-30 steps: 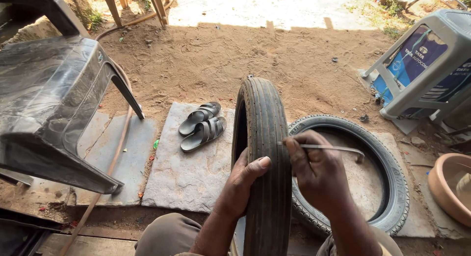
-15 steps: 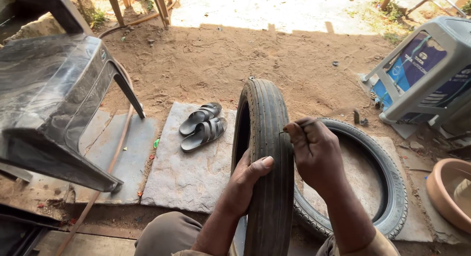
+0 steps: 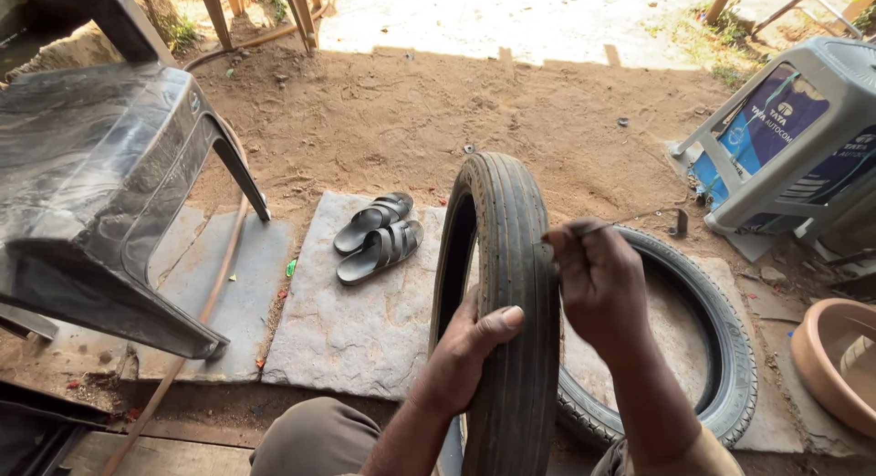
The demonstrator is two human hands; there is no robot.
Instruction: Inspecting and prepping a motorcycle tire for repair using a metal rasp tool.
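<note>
The left hand (image 3: 470,348) grips the upright tyre (image 3: 506,284). The right hand (image 3: 598,284) pinches a thin metal tool (image 3: 593,227) at its tread. Far right of it, a blue label (image 3: 776,125) shows under a grey stool (image 3: 812,138).

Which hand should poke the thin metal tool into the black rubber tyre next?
Probably the right hand. It already pinches the thin metal tool against the tread of the upright black rubber tyre. The left hand is busy gripping the tyre's edge lower down, steadying it.
</note>
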